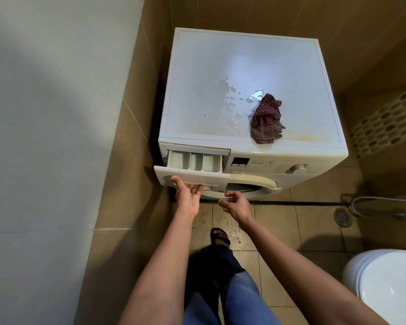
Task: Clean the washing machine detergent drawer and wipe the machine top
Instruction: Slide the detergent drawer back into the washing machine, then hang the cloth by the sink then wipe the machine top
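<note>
From the head camera, the left hand (189,195) is turned palm up. Its fingers (198,187) hook into the handle recess of the detergent drawer (195,161), thumb on the front panel. The drawer stands pulled out, three compartments showing. The right hand (236,206) hangs just right of those fingers (loosely curled, holding nothing). Above and to their right, on the machine top (220,66), a checked cloth (266,119) lies beside spilled water (232,99).

The white plastic detergent drawer (192,161) stands pulled out of the white front-loading washing machine (279,158). The left hand (189,195), palm up, holds its front panel, fingertips in the handle recess. The right hand (237,205) hovers loosely curled beside it. A crumpled red-checked cloth (265,120) lies on the machine's wet top (244,62), touching the water puddles (253,97).
</note>
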### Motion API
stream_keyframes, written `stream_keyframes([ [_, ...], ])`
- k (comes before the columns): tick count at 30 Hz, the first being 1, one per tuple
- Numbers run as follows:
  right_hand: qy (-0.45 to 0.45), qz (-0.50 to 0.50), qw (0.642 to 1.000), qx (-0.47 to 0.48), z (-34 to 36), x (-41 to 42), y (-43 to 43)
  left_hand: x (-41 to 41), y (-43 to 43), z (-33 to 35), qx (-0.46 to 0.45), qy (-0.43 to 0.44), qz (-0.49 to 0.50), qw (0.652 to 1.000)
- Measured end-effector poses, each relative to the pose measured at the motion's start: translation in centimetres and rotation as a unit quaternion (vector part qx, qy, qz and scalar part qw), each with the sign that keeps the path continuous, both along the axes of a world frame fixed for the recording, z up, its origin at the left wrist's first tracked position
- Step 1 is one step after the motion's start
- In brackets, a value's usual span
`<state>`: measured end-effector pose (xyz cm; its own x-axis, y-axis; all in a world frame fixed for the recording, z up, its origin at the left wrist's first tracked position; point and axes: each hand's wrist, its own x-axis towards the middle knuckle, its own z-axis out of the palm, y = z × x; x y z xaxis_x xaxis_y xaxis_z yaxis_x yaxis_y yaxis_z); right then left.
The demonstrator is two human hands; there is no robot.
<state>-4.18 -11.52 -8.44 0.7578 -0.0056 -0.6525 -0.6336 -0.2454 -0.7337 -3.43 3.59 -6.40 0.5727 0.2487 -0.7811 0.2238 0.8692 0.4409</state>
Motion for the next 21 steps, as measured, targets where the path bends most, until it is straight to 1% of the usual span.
stream_keyframes([
  [7,0.015,-0.013,1.000,-0.001,-0.4,1.4,-0.6,3.8,0.6,-0.4,-0.019,-0.026,0.019,0.999],
  [12,0.027,-0.012,1.000,0.002,-1.0,2.3,-1.0,6.1,1.0,-0.8,-0.036,-0.032,0.013,0.999],
  [16,0.035,-0.018,0.999,0.004,-1.2,3.1,-1.2,7.6,1.1,-0.6,-0.022,-0.027,0.007,0.999],
  [21,0.038,-0.009,0.999,-0.004,-1.6,3.8,-1.6,7.8,0.9,-0.8,0.020,0.008,-0.009,1.000],
])
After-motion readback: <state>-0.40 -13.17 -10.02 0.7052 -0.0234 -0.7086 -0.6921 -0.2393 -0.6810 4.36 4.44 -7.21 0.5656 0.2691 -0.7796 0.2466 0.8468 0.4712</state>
